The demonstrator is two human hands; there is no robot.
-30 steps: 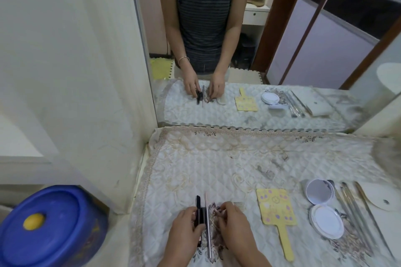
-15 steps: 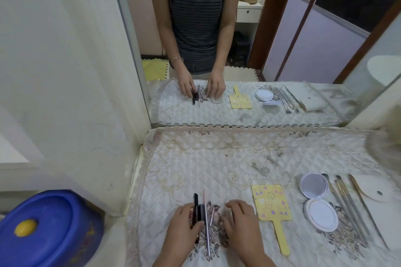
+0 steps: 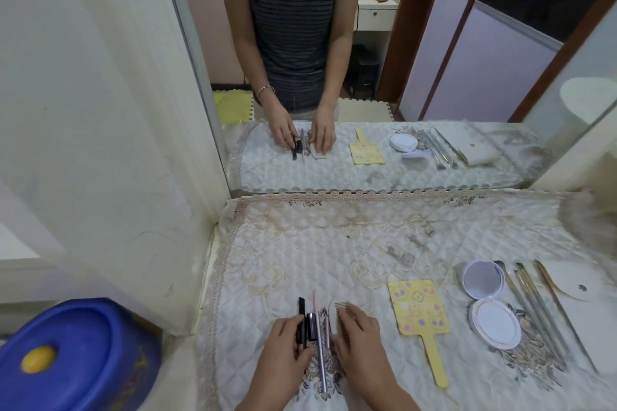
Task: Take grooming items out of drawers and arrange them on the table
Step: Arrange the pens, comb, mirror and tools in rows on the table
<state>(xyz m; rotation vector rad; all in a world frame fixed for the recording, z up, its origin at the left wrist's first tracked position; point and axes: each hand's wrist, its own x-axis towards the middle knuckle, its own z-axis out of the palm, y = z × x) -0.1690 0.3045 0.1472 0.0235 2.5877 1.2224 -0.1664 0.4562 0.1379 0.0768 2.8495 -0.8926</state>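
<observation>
Resting near the table's (image 3: 334, 243) 6 o'clock edge, the left hand (image 3: 285, 347) touches a black pencil (image 3: 301, 307) with relaxed fingers; the right hand (image 3: 362, 340) lies flat on a comb (image 3: 340, 310) at the pencil's 3 o'clock.

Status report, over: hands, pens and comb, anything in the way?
Left hand touches the black pencil. Right hand rests on the comb. Slim pens lie side by side between them. Yellow hand mirror lies apart, right; nothing blocking.
</observation>
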